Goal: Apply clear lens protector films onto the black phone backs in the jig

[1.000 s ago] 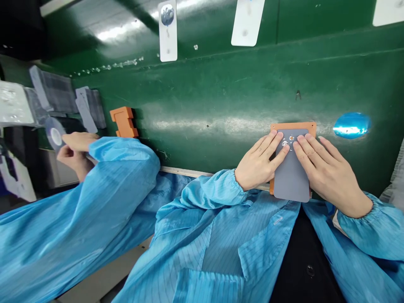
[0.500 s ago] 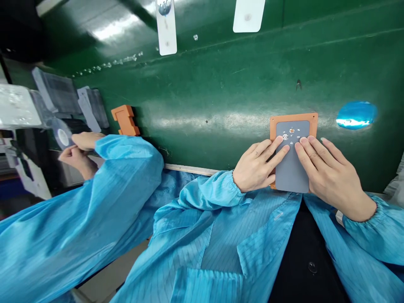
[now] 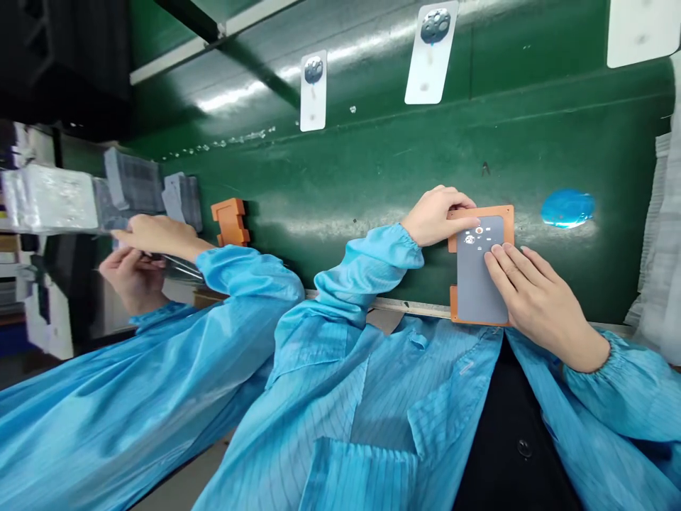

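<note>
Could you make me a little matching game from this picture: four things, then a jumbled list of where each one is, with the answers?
Things
1. Grey panel
2. Blue oval piece
3. Left hand
4. Right hand

Places
A. Fingers over the panel's right edge
B. At the top left corner of the orange frame
C. On the green table, beyond the frame's right side
D. Bordered by the frame

Pairs: 1-D, 2-C, 3-B, 4-A

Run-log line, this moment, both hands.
left hand: at upper-left corner of orange rectangular fixture | right hand: fingers on flat grey rectangular panel | panel: over fixture
</note>
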`<state>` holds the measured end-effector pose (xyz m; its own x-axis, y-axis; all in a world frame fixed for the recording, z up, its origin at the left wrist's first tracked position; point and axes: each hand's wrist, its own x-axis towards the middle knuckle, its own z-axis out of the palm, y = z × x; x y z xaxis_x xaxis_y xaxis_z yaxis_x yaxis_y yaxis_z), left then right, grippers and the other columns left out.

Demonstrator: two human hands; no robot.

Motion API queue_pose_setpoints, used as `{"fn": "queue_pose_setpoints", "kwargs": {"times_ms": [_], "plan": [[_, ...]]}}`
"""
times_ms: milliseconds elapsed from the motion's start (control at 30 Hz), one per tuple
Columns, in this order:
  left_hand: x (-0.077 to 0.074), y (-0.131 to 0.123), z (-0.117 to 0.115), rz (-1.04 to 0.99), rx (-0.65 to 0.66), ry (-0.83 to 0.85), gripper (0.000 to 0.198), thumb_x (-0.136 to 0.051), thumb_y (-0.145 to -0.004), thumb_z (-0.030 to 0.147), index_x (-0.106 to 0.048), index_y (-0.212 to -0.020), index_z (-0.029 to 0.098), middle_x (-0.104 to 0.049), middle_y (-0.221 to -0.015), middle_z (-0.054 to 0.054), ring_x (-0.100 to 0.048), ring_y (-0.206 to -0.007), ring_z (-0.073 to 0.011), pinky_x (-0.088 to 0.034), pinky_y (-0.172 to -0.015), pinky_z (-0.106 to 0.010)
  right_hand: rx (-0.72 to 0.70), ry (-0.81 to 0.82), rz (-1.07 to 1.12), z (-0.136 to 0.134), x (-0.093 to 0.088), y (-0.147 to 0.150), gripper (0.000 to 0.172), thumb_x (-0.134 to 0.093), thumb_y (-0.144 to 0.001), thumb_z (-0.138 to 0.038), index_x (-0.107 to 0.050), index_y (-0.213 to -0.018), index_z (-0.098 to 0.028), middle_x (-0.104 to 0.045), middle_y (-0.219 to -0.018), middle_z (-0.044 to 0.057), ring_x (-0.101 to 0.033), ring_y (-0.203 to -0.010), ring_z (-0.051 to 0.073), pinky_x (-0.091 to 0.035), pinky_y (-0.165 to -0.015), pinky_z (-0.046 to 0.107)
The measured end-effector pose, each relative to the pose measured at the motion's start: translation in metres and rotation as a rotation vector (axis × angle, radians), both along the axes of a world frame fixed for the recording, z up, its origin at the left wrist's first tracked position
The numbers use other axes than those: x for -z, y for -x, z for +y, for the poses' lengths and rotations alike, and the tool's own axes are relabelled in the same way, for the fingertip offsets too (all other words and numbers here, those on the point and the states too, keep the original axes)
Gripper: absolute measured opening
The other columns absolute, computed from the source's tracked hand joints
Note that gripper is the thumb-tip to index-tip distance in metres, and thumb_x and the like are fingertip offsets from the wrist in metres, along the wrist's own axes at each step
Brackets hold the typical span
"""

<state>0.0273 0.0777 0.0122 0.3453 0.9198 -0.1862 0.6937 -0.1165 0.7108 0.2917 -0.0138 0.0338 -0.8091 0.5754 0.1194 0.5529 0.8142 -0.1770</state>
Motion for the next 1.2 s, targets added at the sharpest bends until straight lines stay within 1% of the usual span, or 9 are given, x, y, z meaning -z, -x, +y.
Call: {"fn": "queue_pose_setpoints", "kwargs": {"times_ms": [133, 367, 433, 533, 633, 767, 967, 1067, 1200], "plan": [[-0.002, -0.02, 0.006, 0.115, -0.011, 0.0, 0.034, -0.08, -0.088, 0.051, -0.072, -0.091, 0.017, -0.073, -0.093, -0.004, -0.06, -0.106, -0.0258, -0.044, -0.099, -0.042, 0.022, 0.019, 0.003, -0.002, -0.001, 0.001, 0.058, -0.047, -0.099, -0.004, -0.045, -0.157, 0.002, -0.053, -0.158, 0.026, -0.054, -0.147, 0.039, -0.046, -0.123, 0.056], [0.004, -0.018, 0.003, 0.029, -0.069, 0.024, 0.035, -0.083, -0.085, 0.05, -0.072, -0.089, 0.018, -0.07, -0.091, -0.003, -0.059, -0.106, -0.0258, -0.041, -0.106, -0.047, -0.003, 0.094, 0.122, 0.004, 0.004, -0.002, 0.058, -0.049, -0.1, -0.003, -0.048, -0.158, -0.006, -0.054, -0.159, 0.022, -0.053, -0.148, 0.038, -0.049, -0.121, 0.058], [0.003, -0.011, 0.003, -0.12, -0.084, -0.011, 0.039, -0.082, -0.085, 0.053, -0.074, -0.102, 0.019, -0.073, -0.108, -0.007, -0.06, -0.114, -0.0267, -0.043, -0.108, -0.046, -0.01, 0.173, 0.296, 0.007, 0.001, -0.008, 0.054, -0.052, -0.101, -0.004, -0.058, -0.153, -0.016, -0.061, -0.154, 0.014, -0.058, -0.144, 0.035, -0.053, -0.119, 0.055], [-0.008, 0.0, -0.001, -0.499, 0.007, 0.029, 0.058, -0.074, -0.089, 0.067, -0.072, -0.123, 0.021, -0.069, -0.134, -0.013, -0.063, -0.126, -0.0274, -0.051, -0.104, -0.041, 0.212, 0.429, 0.751, 0.013, -0.011, -0.015, 0.038, -0.065, -0.099, -0.014, -0.075, -0.133, -0.029, -0.074, -0.137, 0.005, -0.07, -0.13, 0.031, -0.06, -0.113, 0.051], [-0.028, -0.004, -0.009, -0.749, 0.137, 0.036, 0.064, -0.084, -0.082, 0.066, -0.073, -0.124, 0.019, -0.075, -0.122, -0.013, -0.072, -0.113, -0.0251, -0.057, -0.096, -0.036, 0.49, 0.583, 1.207, 0.026, -0.019, -0.013, 0.026, -0.07, -0.098, -0.021, -0.08, -0.117, -0.034, -0.081, -0.111, 0.0, -0.079, -0.101, 0.025, -0.067, -0.095, 0.048], [-0.049, -0.028, -0.015, -0.762, 0.087, -0.196, 0.028, -0.082, -0.092, 0.042, -0.078, -0.103, 0.017, -0.079, -0.097, -0.007, -0.075, -0.086, -0.0165, -0.059, -0.081, -0.029, 0.569, 0.772, 1.537, 0.047, -0.017, -0.008, 0.003, -0.081, -0.091, -0.03, -0.082, -0.093, -0.028, -0.08, -0.091, -0.001, -0.078, -0.086, 0.022, -0.066, -0.089, 0.044], [-0.057, -0.046, -0.012, -0.671, 0.094, -0.399, 0.016, -0.071, -0.101, 0.033, -0.08, -0.096, 0.021, -0.08, -0.094, -0.007, -0.076, -0.091, -0.017, -0.061, -0.087, -0.029, 0.445, 0.51, 1.404, 0.056, -0.018, -0.019, 0.018, -0.089, -0.081, -0.023, -0.083, -0.096, -0.03, -0.081, -0.091, 0.0, -0.077, -0.088, 0.024, -0.065, -0.089, 0.047], [-0.059, -0.045, -0.013, -0.624, 0.109, -0.31, 0.019, -0.066, -0.103, 0.035, -0.08, -0.099, 0.023, -0.081, -0.102, -0.007, -0.077, -0.099, -0.0186, -0.061, -0.092, -0.031, 0.444, 0.389, 1.178, 0.056, -0.024, -0.018, 0.022, -0.089, -0.079, -0.018, -0.082, -0.098, -0.029, -0.082, -0.097, 0.003, -0.078, -0.089, 0.028, -0.066, -0.083, 0.05], [-0.059, -0.045, -0.006, -0.643, -0.007, -0.154, 0.039, -0.073, -0.094, 0.058, -0.075, -0.086, 0.02, -0.078, -0.087, -0.006, -0.073, -0.079, -0.0176, -0.059, -0.077, -0.031, 0.574, 0.32, 1.046, 0.066, -0.029, 0.0, 0.01, -0.089, -0.081, -0.026, -0.08, -0.084, -0.023, -0.079, -0.082, 0.003, -0.075, -0.073, 0.026, -0.066, -0.069, 0.045]]}}
